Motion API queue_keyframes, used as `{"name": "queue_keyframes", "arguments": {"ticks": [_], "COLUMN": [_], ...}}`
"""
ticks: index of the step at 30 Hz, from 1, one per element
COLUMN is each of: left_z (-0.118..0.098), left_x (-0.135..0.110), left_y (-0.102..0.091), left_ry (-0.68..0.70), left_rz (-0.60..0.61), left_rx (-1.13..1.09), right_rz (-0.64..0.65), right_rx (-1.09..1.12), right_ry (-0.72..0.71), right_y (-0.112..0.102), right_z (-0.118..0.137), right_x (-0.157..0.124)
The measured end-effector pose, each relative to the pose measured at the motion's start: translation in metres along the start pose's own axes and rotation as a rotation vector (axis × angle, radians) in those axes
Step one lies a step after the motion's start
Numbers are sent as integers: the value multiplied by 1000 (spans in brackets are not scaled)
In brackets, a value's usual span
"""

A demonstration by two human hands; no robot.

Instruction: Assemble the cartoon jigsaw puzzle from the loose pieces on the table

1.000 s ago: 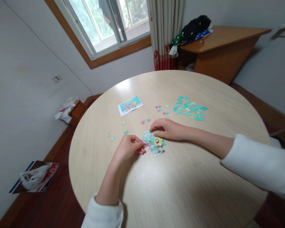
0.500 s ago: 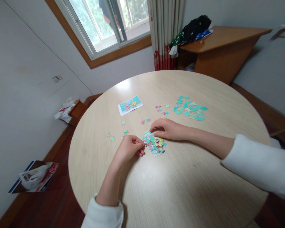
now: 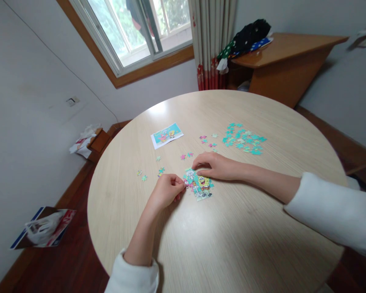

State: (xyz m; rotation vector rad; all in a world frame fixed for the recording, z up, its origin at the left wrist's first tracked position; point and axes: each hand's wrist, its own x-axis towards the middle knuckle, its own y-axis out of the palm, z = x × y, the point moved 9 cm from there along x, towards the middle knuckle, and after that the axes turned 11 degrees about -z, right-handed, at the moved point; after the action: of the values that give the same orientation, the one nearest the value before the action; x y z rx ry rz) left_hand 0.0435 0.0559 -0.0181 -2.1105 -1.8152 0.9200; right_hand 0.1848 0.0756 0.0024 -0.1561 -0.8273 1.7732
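A partly joined jigsaw puzzle (image 3: 199, 185), showing a yellow square cartoon figure and a pale blue-green one, lies flat on the table. At its left edge my left hand (image 3: 168, 189) is closed in a pinch on a small pink puzzle piece (image 3: 186, 184), which touches the joined part. My right hand (image 3: 214, 166) rests at the puzzle's upper edge, thumb and forefinger apart and fingertips touching it. That hand covers some of the upper right of the puzzle.
Loose turquoise pieces (image 3: 243, 139) are spread at the back right of the round table (image 3: 232, 244). Pink pieces (image 3: 183, 156) and green pieces (image 3: 144, 178) lie beyond and left of the puzzle. A printed reference picture (image 3: 167, 135) lies further back.
My left fingers have shifted very slightly at the puzzle's left edge, the lower ones curling in more. The right hand and the loose pieces stay where they were.
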Motion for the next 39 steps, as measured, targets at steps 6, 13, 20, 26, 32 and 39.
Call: {"name": "queue_keyframes", "arguments": {"ticks": [6, 13, 20, 26, 32, 39], "left_z": [-1, -4, -4, -2, -3, -3], "left_x": [1, 0, 0, 2, 1, 2], "left_y": [-1, -2, -2, -2, -2, -3], "left_ry": [33, 53, 59, 76, 83, 127], "left_rz": [-16, -29, -34, -28, -34, -55], "left_rx": [54, 60, 58, 66, 70, 93], "right_rz": [2, -5, 0, 4, 11, 4], "right_rx": [-10, -7, 4, 4, -4, -3], "right_ry": [-7, -8, -1, 1, -5, -7], "right_y": [0, 0, -1, 0, 0, -1], "right_z": [0, 0, 1, 2, 2, 3], "right_x": [0, 0, 0, -1, 0, 0]}}
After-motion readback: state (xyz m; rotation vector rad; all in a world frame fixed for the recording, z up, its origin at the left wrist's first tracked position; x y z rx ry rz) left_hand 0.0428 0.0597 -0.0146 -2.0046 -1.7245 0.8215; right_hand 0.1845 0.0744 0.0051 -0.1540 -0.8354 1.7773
